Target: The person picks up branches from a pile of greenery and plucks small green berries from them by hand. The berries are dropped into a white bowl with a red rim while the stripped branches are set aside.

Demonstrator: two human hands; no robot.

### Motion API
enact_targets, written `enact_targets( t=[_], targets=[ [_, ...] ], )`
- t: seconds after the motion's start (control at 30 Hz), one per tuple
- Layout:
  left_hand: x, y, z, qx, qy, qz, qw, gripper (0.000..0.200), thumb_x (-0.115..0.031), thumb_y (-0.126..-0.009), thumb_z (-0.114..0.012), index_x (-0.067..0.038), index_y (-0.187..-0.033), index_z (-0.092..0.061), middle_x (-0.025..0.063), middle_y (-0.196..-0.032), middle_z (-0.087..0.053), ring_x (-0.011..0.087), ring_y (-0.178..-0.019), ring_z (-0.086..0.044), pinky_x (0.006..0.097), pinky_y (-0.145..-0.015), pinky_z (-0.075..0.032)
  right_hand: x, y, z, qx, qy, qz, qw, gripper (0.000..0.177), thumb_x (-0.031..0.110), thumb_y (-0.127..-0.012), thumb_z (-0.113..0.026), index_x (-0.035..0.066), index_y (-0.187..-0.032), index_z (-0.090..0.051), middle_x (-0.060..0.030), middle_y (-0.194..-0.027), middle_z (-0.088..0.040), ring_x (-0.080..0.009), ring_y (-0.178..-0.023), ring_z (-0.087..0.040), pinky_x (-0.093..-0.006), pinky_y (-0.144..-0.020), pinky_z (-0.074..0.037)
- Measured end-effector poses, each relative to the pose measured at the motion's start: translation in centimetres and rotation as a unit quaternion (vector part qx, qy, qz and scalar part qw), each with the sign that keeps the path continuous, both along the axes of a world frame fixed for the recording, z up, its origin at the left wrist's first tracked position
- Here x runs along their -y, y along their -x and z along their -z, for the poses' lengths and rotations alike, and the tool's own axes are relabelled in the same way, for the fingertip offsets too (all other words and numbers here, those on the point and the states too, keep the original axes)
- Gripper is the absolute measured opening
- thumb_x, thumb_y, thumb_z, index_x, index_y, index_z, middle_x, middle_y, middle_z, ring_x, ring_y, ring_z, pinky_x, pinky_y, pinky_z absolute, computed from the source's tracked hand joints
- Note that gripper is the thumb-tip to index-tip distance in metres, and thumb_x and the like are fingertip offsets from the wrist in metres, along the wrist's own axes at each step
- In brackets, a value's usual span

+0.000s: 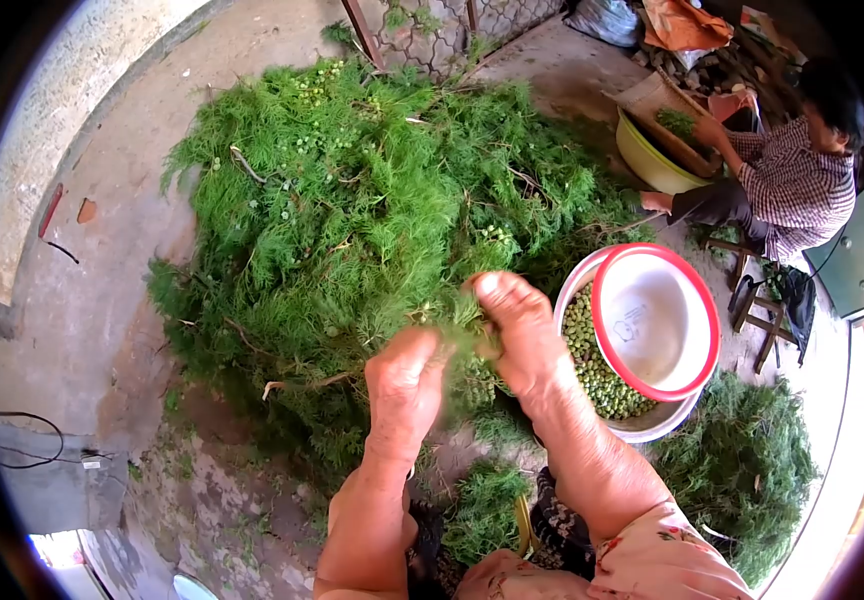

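My left hand (404,372) is closed on a green sprig, its fingers blurred by motion. Close to its right, my right hand (520,325) pinches the same feathery sprig (467,345), which spans the gap between them. Both hands are over the near edge of a large heap of green branches (352,200). Just right of my right hand stands a pale basin (642,436) holding small round green fruits (592,365). A white bowl with a red rim (657,322) rests tilted on that basin and covers part of the fruits.
At the upper right a person (802,180) sits on a stool beside a yellow-green basin (642,160) and a woven tray (667,110). More greenery (742,460) lies at the lower right, and another bunch (487,510) by my feet. Bags (687,25) lie at the back.
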State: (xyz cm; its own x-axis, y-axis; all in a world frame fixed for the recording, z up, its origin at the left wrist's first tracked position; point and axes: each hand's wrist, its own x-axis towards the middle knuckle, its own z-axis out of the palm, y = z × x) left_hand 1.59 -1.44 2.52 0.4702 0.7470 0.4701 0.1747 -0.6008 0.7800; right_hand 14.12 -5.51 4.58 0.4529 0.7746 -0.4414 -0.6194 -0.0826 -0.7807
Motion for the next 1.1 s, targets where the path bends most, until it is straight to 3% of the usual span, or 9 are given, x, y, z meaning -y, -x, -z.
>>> enact_targets(
  t=[0.07,0.17,0.27,0.43,0.63,0.73,0.83,0.9,1.1],
  targets=[
    [0.1,0.4,0.6,0.013,0.026,-0.021,0.999,0.015,-0.004,-0.078,-0.064,0.003,-0.076,-0.051,0.0032,-0.062,-0.046,0.0101,-0.055,-0.038,0.0240,-0.050,-0.035,-0.2,-3.0,2.8,-0.088,-0.140,0.007,0.986,0.014,0.020,-0.087,-0.056,0.006,-0.088,-0.058,-0.0023,-0.075,-0.057,-0.0079,-0.052,-0.045,-0.0191,-0.044,-0.035],
    [-0.5,1.3,1.7,0.018,0.154,-0.052,0.987,0.015,-0.004,-0.079,-0.063,0.000,-0.071,-0.051,0.0018,-0.060,-0.045,0.0102,-0.052,-0.040,0.0232,-0.048,-0.035,-0.4,-3.2,1.9,-0.132,-0.136,0.038,0.981,0.006,0.004,-0.082,-0.053,0.004,-0.087,-0.056,-0.0044,-0.080,-0.057,-0.0094,-0.059,-0.050,-0.0213,-0.046,-0.038],
    [-0.8,1.0,1.5,0.039,0.192,-0.077,0.977,0.021,-0.005,-0.079,-0.064,-0.001,-0.068,-0.046,0.0011,-0.059,-0.041,0.0099,-0.053,-0.037,0.0235,-0.048,-0.034,0.0,-2.5,2.1,-0.133,-0.113,-0.032,0.984,0.010,0.005,-0.082,-0.057,0.004,-0.091,-0.057,-0.0031,-0.080,-0.059,-0.0093,-0.057,-0.050,-0.0210,-0.045,-0.039],
    [-0.5,0.6,1.5,-0.100,-0.049,-0.061,0.992,0.016,0.000,-0.071,-0.063,-0.004,-0.081,-0.050,0.0111,-0.071,-0.054,0.0270,-0.061,-0.058,0.0340,-0.053,-0.046,0.0,0.1,1.2,0.032,-0.049,-0.136,0.989,0.007,0.010,-0.080,-0.064,0.005,-0.084,-0.062,0.0036,-0.062,-0.054,-0.0028,-0.042,-0.037,-0.0189,-0.035,-0.027],
    [-0.8,0.3,0.4,-0.002,-0.167,-0.083,0.982,0.029,-0.015,-0.071,-0.070,-0.001,-0.094,-0.059,0.0105,-0.078,-0.059,0.0271,-0.072,-0.058,0.0327,-0.066,-0.047,-0.2,-0.9,1.4,-0.005,-0.074,-0.033,0.997,0.012,0.010,-0.079,-0.065,0.009,-0.071,-0.058,0.0034,-0.056,-0.052,-0.0051,-0.040,-0.038,-0.0195,-0.036,-0.027],
    [-0.7,0.9,-0.5,0.101,-0.171,-0.200,0.959,0.024,-0.012,-0.078,-0.062,-0.001,-0.099,-0.059,0.0112,-0.102,-0.056,0.0226,-0.091,-0.055,0.0346,-0.073,-0.046,-0.1,-1.7,1.1,-0.031,-0.089,-0.013,0.995,0.015,0.007,-0.077,-0.067,0.011,-0.069,-0.056,0.0043,-0.059,-0.052,-0.0065,-0.042,-0.039,-0.0201,-0.037,-0.026],
    [-1.4,1.4,0.6,0.200,0.164,-0.271,0.927,0.037,-0.020,-0.082,-0.061,-0.003,-0.113,-0.049,0.0128,-0.108,-0.048,0.0207,-0.096,-0.049,0.0330,-0.079,-0.043,0.1,-2.1,1.1,-0.051,-0.113,-0.007,0.992,0.016,0.006,-0.077,-0.067,0.010,-0.068,-0.055,0.0047,-0.060,-0.051,-0.0065,-0.043,-0.040,-0.0202,-0.037,-0.026],
    [-2.1,2.2,0.7,0.233,0.435,-0.222,0.841,0.052,-0.037,-0.077,-0.067,-0.003,-0.112,-0.048,0.0103,-0.102,-0.050,0.0194,-0.090,-0.050,0.0329,-0.078,-0.043,0.3,-2.5,1.5,-0.026,-0.152,-0.060,0.986,0.009,0.005,-0.078,-0.065,0.009,-0.075,-0.057,0.0030,-0.064,-0.053,-0.0083,-0.046,-0.041,-0.0199,-0.038,-0.028],
    [-3.5,2.5,1.0,0.245,0.638,-0.011,0.730,0.033,-0.038,-0.079,-0.064,-0.009,-0.092,-0.059,0.0052,-0.084,-0.063,0.0216,-0.083,-0.060,0.0383,-0.069,-0.047,0.7,-3.5,1.7,-0.075,-0.185,-0.144,0.969,0.006,0.006,-0.078,-0.064,0.008,-0.084,-0.062,-0.0035,-0.081,-0.063,-0.0084,-0.048,-0.043,-0.0197,-0.038,-0.029]
  ],
)
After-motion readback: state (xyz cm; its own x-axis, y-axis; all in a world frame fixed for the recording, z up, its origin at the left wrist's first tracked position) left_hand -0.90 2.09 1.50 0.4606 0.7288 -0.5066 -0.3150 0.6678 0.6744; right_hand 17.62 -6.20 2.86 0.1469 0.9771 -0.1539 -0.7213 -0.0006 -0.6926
